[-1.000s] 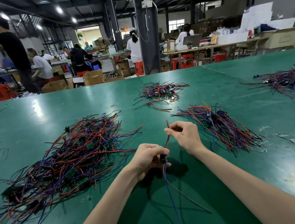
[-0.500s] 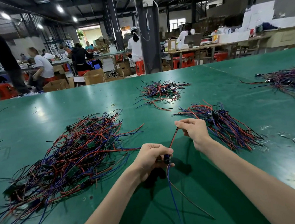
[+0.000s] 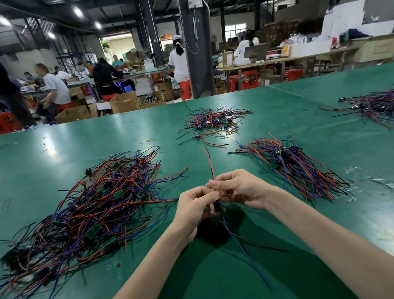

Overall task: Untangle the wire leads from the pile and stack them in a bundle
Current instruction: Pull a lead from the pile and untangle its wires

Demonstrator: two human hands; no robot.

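Lead (image 3: 229, 232) held in both hands above the surface (image 3: 48, 148), between pile (image 3: 89, 206) and bundle (image 3: 295, 169).
Pile lies tangled at left. Left hand (image 3: 193, 209) fingers curl round the lead's dark component (image 3: 217, 205); right hand (image 3: 241, 188) fingers pinch the red strand (image 3: 211, 169) just above it. Bundle lies at right, strands roughly aligned. Judged light, limp and snag-prone, joints likely fragile; best held at the component, strands drawn straight, never yanked.

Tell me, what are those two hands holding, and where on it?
One wire lead, held by both. The left hand grips it at the small dark part midway; the right hand pinches the red wire just above that.
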